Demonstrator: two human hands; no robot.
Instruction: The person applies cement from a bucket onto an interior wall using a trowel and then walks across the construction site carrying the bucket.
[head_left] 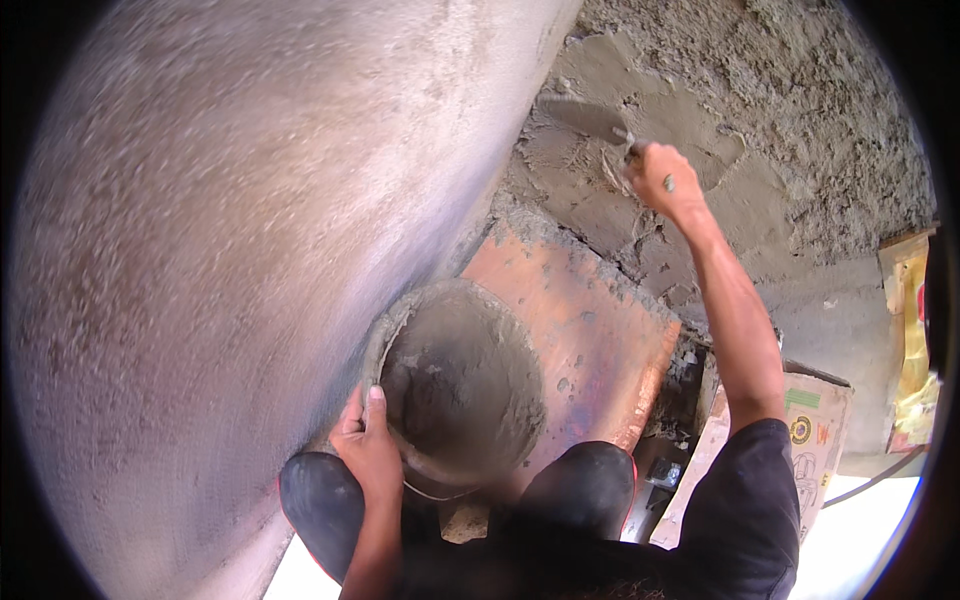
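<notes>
My right hand (662, 180) is closed around the handle of a trowel (588, 118), whose blade lies against wet grey mortar (690, 130) spread on the rough wall. A smear of mortar sticks to the back of that hand. With the thumb over the rim and the fingers outside, my left hand (370, 440) grips a round bucket (530, 345). Inside the bucket is dark grey mortar (440, 375). The bucket is between my knees, close to the wall on the left.
A rough grey wall (200, 250) curves along the left. Under the bucket lies a mortar-spattered reddish board (590, 330). To the right stand a cardboard box (815, 420) and a yellowish packet (912, 350), with a dark cable (870, 485) below.
</notes>
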